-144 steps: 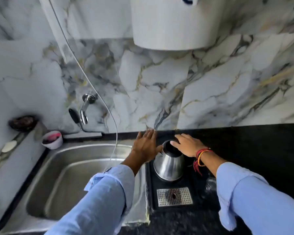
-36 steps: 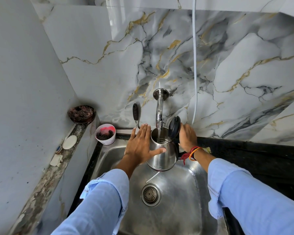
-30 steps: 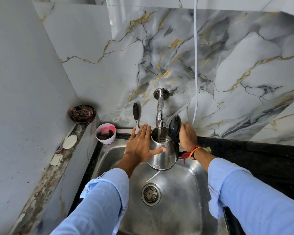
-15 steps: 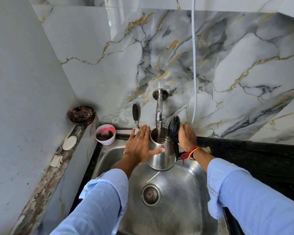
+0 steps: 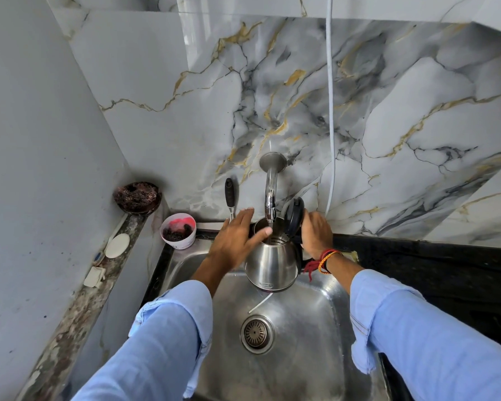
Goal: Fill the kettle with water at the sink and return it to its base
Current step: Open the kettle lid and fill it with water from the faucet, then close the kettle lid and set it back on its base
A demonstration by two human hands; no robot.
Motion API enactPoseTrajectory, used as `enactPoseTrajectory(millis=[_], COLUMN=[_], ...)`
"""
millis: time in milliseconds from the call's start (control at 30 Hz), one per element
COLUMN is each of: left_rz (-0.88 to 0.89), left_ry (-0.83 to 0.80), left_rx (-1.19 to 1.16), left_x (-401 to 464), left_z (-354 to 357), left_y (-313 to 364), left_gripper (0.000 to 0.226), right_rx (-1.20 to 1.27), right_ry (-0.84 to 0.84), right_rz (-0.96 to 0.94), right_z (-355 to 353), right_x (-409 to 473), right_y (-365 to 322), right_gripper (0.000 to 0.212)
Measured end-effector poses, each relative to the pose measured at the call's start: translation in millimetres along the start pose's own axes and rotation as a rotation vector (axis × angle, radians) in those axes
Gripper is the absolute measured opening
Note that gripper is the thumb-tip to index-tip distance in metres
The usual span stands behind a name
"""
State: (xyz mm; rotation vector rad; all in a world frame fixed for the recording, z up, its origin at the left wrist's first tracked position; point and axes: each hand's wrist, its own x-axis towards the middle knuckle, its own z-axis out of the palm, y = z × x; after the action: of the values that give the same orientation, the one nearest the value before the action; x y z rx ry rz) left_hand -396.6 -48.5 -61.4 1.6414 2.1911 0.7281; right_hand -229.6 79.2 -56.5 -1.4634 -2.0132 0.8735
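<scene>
The handle of the kettle [image 5: 272, 263] is hidden behind the right hand [image 5: 315, 234], so the grip of the fingers on it cannot be seen. The palm of the left hand [image 5: 235, 241] faces the kettle wall, and the contact there is not visible. The water level inside the kettle is too dark to tell. The small logo near the kettle bottom is too small to read. Both sleeves are cut off by the lower edge. The front rim of the sink [image 5: 315, 371] is also cut off there.
</scene>
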Motion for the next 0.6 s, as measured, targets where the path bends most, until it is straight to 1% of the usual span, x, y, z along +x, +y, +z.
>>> enactPoseTrajectory(millis=[67, 100, 167, 200, 267, 367, 433, 533, 600], left_rz=[-0.005, 0.016, 0.015, -0.013, -0.092, -0.221, -0.271, -0.274, -0.208], left_ry=[0.023, 0.034, 0.062, 0.072, 0.101, 0.167, 0.199, 0.181, 0.168], left_rx=[-0.18, -0.234, -0.258, -0.254, -0.233, -0.086, -0.025, -0.07, -0.134], left_x=[12, 18, 26, 29, 33, 36, 38, 37, 29], left_z=[-8, -10, -9, -8, -4, -3, -5, -6, -2], left_y=[11, 18, 33, 38, 46, 56, 62, 63, 58], left_gripper=[0.072, 0.061, 0.042, 0.039, 0.043, 0.056, 0.059, 0.06, 0.055], right_rx=[-0.011, -0.011, 0.009, 0.016, 0.013, 0.033, 0.061, 0.075, 0.096], right_ry=[-0.016, -0.022, -0.015, -0.009, -0.003, 0.001, 0.017, 0.046, 0.053], right_rz=[-0.013, -0.015, -0.009, -0.003, 0.0, -0.003, -0.02, -0.031, -0.034], right_z=[-1, -1, -1, -1, -1, -2, -2, -4, -8], right_x=[1, 1, 1, 1, 2, 0, -3, -9, -15], right_y=[0, 0, -1, -1, -1, -4, -8, -9, -5], right_gripper=[0.046, 0.045, 0.045, 0.045, 0.045, 0.049, 0.053, 0.052, 0.052])
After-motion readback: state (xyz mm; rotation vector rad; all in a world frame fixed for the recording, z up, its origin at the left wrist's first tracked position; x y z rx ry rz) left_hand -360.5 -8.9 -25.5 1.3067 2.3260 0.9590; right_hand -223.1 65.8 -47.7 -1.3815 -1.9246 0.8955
